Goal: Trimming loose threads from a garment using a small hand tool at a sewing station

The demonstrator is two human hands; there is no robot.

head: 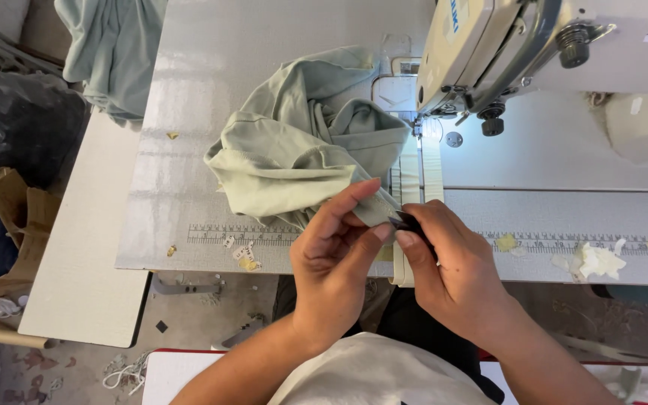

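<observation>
- Left hand (335, 247) pinches the edge of the crumpled pale green cotton garment (301, 146) at the table's front, before the cream industrial sewing machine (504, 45).
- Right hand (448, 262) grips a small dark tool (406, 220), possibly thread snips, against that edge.
- Best to keep the fabric taut and work close to the seam.

A garment sewing workshop is indicated by the cream industrial sewing machine (504, 45), the grey ruler-printed worktable (211, 112), and pale green cotton fabric (301, 150) heaped there.
</observation>
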